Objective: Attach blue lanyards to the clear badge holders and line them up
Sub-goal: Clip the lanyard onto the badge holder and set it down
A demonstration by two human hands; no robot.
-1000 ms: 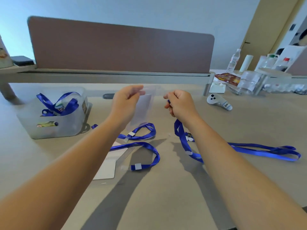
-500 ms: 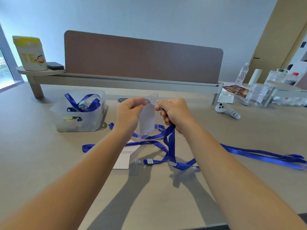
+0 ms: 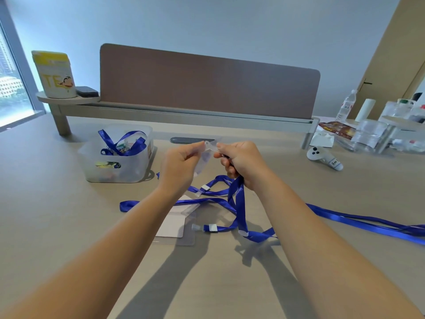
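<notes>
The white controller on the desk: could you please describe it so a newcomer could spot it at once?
Follow the brown divider panel to its right end. Just in front, on the desk, lies the white controller, the only item with dark buttons and a handwritten label.

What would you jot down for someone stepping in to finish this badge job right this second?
Left hand: pinches the top of a clear badge holder, held up over the table.
Right hand: grips the end of a blue lanyard, brought up to the holder's top; whether it is clipped on yet cannot be seen.
Done, as it looks: two holders lie below the hands with lanyards at their tops, the nearer one flat with a white card.
Left: finish this one, lay it in line with the others. More lanyards wait in the plastic bin.
</notes>
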